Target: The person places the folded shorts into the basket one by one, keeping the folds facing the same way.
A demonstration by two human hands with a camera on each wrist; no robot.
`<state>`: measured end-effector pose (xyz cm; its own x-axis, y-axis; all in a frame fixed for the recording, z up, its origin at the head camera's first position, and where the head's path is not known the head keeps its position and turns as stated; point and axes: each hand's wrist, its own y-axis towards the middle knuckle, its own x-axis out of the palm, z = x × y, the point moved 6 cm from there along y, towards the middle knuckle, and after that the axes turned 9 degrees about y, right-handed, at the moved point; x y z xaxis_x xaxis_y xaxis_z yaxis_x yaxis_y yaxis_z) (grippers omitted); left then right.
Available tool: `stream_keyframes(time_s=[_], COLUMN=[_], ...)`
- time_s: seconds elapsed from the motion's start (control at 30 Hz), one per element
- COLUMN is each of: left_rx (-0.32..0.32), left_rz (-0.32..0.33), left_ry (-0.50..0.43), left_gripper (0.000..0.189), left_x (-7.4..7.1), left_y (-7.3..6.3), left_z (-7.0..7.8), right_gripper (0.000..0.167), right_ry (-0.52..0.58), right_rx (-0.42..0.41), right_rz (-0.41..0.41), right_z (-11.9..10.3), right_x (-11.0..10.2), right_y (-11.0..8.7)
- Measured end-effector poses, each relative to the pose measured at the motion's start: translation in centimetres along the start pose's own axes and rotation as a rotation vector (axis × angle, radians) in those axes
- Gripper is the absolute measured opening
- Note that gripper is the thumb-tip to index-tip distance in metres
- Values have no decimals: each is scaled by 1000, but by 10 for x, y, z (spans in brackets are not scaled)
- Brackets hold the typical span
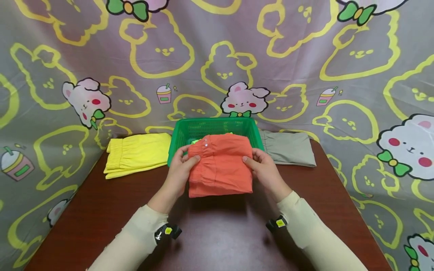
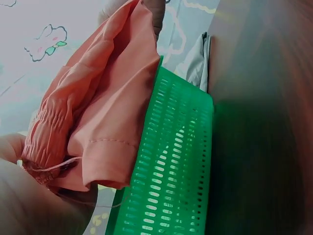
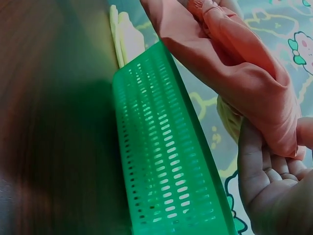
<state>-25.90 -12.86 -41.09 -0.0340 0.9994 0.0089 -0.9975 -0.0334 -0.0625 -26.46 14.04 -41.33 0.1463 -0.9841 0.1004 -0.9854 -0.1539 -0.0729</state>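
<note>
I see a grey cloth (image 1: 203, 34) hanging across the far side and down the left and right, printed with yellow animal outlines (image 1: 192, 56), white rabbits (image 1: 407, 150) in green bows and pink cups (image 1: 164, 95). Below it I have a dark reddish-brown tabletop (image 1: 315, 192), pale light glowing on its near middle.

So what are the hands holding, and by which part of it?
A folded orange garment. The left hand grips its gathered, stretchy-looking edge; the right hand grips the opposite edge.
</note>
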Motion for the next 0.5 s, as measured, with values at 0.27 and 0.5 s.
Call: stream_keyframes(time_s=[0.27, 0.5], left_rx=[-25, -32], left_rz=[-22, -36], left_ry=[24, 63], left_gripper=[51, 52], left_x=[0, 0], left_y=[14, 27], left_z=[10, 17], right_gripper=[43, 41], right_ry=[-11, -16], right_rx=[20, 28], right_rz=[-4, -2], right_z=[-4, -12], right_x=[-1, 1], right_y=[19, 30])
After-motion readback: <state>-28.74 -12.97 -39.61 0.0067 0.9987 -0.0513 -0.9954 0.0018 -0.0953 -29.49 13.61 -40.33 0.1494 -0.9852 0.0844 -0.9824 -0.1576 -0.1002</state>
